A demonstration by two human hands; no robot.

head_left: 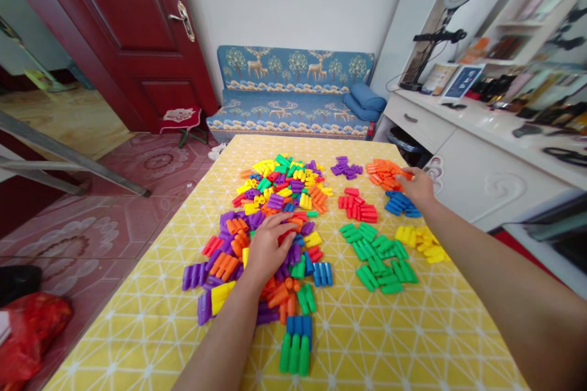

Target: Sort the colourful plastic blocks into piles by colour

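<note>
My left hand (269,245) rests over a mixed heap of ribbed plastic building pieces (224,266). Its thumb stands apart from the curved fingers, with a red piece (287,237) beneath the gap. At the far right, my right hand (418,186) reaches to a pile of orange pieces (381,172), its fingertips closed at an orange piece (405,176). Just below that hand are blue pieces (402,204). Sorted by colour nearby are purple pieces (345,167), red pieces (358,205), green pieces (378,256) and yellow pieces (422,242).
A yellow patterned cloth (367,342) covers the table. Another mixed heap (279,183) lies farther back. Beyond the table stand a blue sofa (293,101) and a small red stool (181,116). A white dresser (477,153) is on the right.
</note>
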